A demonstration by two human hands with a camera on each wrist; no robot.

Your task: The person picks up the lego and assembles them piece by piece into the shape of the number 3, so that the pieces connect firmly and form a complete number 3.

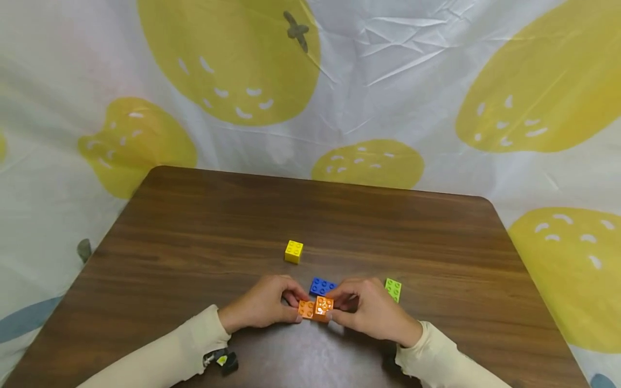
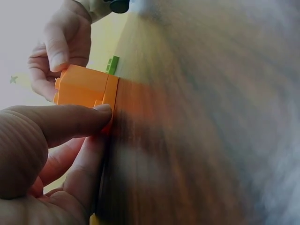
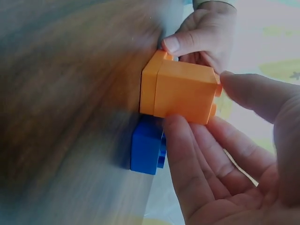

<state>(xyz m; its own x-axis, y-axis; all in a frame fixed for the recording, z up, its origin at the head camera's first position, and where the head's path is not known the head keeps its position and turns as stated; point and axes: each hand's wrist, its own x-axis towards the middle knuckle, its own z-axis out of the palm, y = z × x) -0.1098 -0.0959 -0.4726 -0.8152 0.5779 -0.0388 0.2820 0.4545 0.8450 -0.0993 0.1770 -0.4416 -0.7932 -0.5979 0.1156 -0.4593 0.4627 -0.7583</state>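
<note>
- White cloth printed with yellow fruits (image 1: 271, 140) is hung behind a brown wood-grain table (image 1: 194, 226).
- Toward the table's six o'clock, a tall square orange plastic brick (image 1: 324, 305) is seated on a flat orange plastic plate (image 1: 305, 309).
- The plate is pinched at its nine o'clock end by the left hand (image 1: 262, 304); the tall brick is held at three o'clock between thumb and fingers of the right hand (image 1: 373, 310).
- From this pair, a rectangular blue plastic brick (image 1: 320, 286) is found at twelve o'clock.
- Both orange pieces are judged light, stiff, slightly slippery, hardly fragile; flat side walls should be gripped, below the studs.
</note>
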